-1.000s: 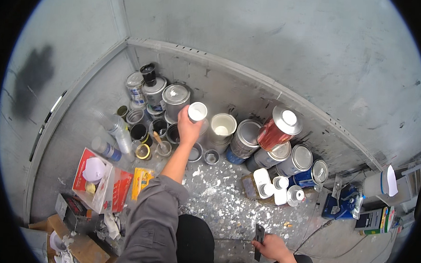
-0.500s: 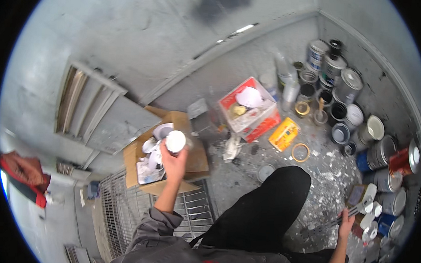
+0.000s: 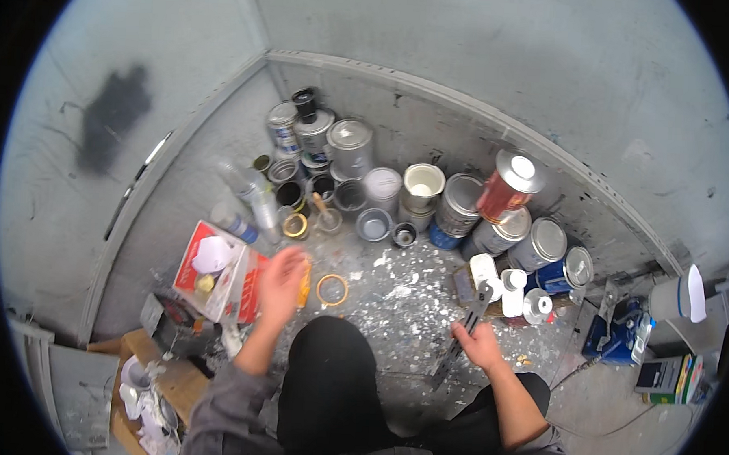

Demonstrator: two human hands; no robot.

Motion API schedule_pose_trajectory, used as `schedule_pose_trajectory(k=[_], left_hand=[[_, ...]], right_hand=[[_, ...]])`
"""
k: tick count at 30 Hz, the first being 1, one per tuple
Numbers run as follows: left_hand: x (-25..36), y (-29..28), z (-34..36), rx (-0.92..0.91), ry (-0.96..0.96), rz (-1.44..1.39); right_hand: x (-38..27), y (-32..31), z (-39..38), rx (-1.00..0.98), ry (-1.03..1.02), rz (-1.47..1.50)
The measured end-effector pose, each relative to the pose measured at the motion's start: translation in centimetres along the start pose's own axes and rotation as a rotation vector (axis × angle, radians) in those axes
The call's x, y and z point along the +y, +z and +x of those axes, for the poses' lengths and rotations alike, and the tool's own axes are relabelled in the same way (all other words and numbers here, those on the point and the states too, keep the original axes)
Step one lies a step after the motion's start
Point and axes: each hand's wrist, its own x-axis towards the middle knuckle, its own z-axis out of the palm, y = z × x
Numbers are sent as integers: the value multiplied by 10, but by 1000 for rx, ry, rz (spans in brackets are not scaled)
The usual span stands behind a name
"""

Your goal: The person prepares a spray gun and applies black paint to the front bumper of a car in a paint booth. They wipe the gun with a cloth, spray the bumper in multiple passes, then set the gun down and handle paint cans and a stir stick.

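Swinging back empty from the cardboard box point(image 3: 158, 381), the left hand point(image 3: 281, 282) hovers spread beside tape roll point(image 3: 332, 289); the right hand point(image 3: 480, 345) grips a metal tool point(image 3: 466, 329).

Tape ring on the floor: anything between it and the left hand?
Nothing visible. The left hand is blurred, open, just left of the tape ring; only an orange item lies partly under the fingers, bare spattered floor otherwise.
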Motion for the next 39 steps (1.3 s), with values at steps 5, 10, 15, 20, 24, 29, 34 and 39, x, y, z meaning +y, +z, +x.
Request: schedule_pose_trajectory(k=[5, 10, 15, 20, 24, 29, 34, 39], left_hand=[[-65, 200, 133, -229, 98, 144], [-63, 290, 164, -92, 242, -91], [-69, 281, 169, -68, 175, -109], [-61, 246, 160, -107, 276, -56], [-47, 215, 179, 0, 192, -148], [-45, 210, 210, 14, 152, -180], [-71, 242, 251, 162, 123, -166], [-82, 252, 242, 203, -51, -66]], right_hand=[[-59, -15, -39, -12, -44, -150], [-75, -15, -82, 11, -95, -134], [-63, -10, -81, -26, -59, -236], [-53, -7, -60, -84, -57, -263], [-53, -1, -53, -101, -71, -226], [-45, -1, -56, -116, -42, -280], [-63, -10, -71, -123, -38, -289], [-77, -8, -80, -164, -12, -228]])
